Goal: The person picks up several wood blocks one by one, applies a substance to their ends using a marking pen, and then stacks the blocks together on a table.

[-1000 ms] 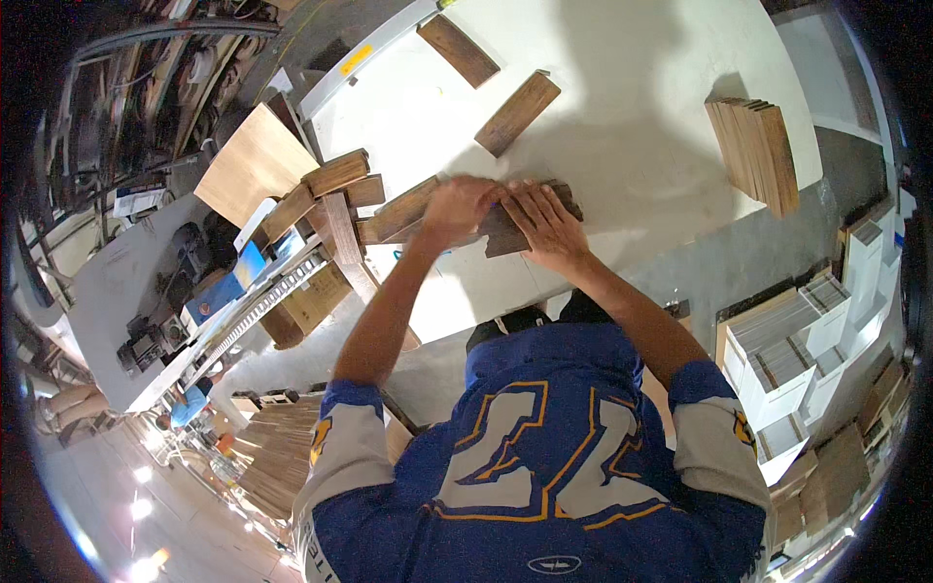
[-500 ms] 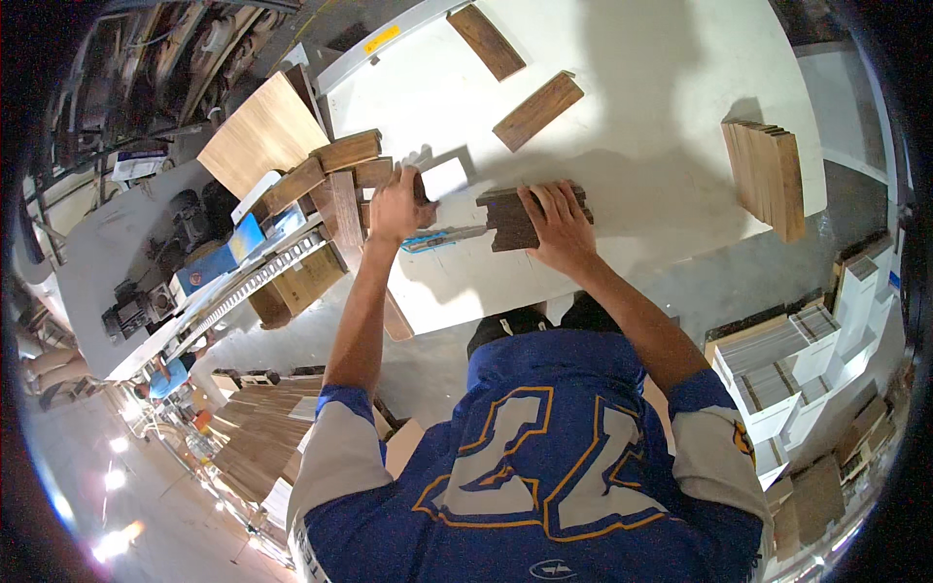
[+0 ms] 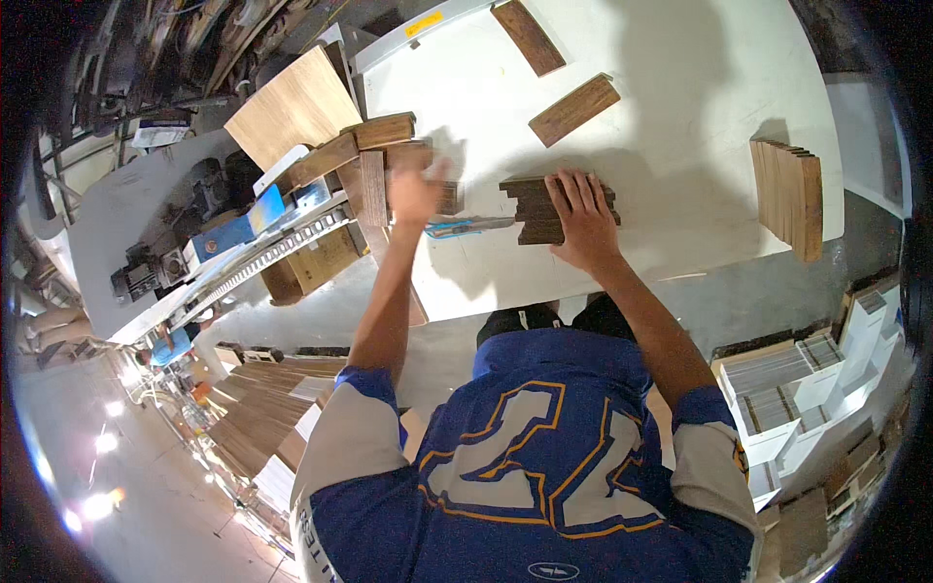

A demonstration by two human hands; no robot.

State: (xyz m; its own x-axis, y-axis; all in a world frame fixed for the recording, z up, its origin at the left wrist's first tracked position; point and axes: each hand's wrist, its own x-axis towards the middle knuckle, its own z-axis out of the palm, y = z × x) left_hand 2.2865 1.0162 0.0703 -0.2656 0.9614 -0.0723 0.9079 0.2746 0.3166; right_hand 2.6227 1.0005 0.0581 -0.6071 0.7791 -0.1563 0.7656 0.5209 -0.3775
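A row of dark brown wooden strips point(image 3: 533, 216), set side by side with uneven ends, lies near the table's front edge. Over its right part my right hand point(image 3: 586, 219) is closed, fingers across the top and thumb on the near side. To the left, my left hand point(image 3: 416, 197) is smeared by motion beside several brown wooden blocks point(image 3: 373, 185); its grip does not show clearly. Partly behind that hand is a short dark wooden piece point(image 3: 448, 198). Between the hands lies a slim grey tool with blue handles point(image 3: 455, 227).
On the white table point(image 3: 700, 185) two brown wooden strips point(image 3: 575, 109) lie farther back. A row of upright wooden pieces point(image 3: 787, 199) stands at the right edge. At left are a light wooden board point(image 3: 293, 109) and a grey side table point(image 3: 107, 219). White boxes point(image 3: 777, 389) stand lower right.
My left hand has drawn back against the wooden blocks and blurred. My right hand keeps its place on the dark strips. The whole view has shifted slightly.
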